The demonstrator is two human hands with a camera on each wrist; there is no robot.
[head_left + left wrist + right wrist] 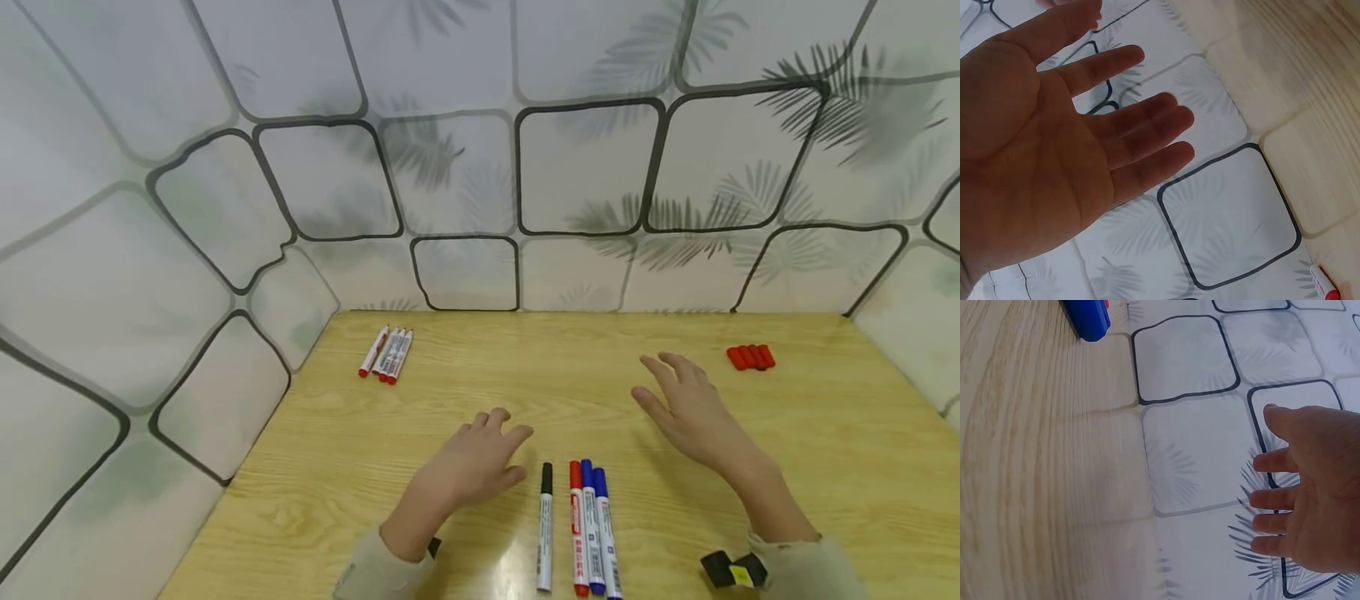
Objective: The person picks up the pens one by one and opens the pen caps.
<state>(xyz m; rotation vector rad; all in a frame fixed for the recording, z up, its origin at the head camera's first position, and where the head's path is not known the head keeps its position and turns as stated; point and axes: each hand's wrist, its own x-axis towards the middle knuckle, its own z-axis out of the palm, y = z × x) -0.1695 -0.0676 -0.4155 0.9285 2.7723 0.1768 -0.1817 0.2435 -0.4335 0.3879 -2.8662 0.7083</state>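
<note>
Both hands hover over the wooden table with nothing in them. My left hand (476, 462) is nearest the black-capped marker (545, 529), its fingers spread; the left wrist view shows the bare palm. Further right and forward, my right hand (693, 412) has its fingers extended, also bare in the right wrist view. Between the two forearms, a red marker (577, 529) and two blue markers, one in the middle (592, 533) and one at the right (607, 537), lie side by side, caps pointing away from me.
At the back left of the table (525, 367) lie several white markers with red ends (392, 356). Several short red pieces, perhaps caps (751, 357), sit in a row at the back right. A patterned wall covering (585, 167) rises behind the table.
</note>
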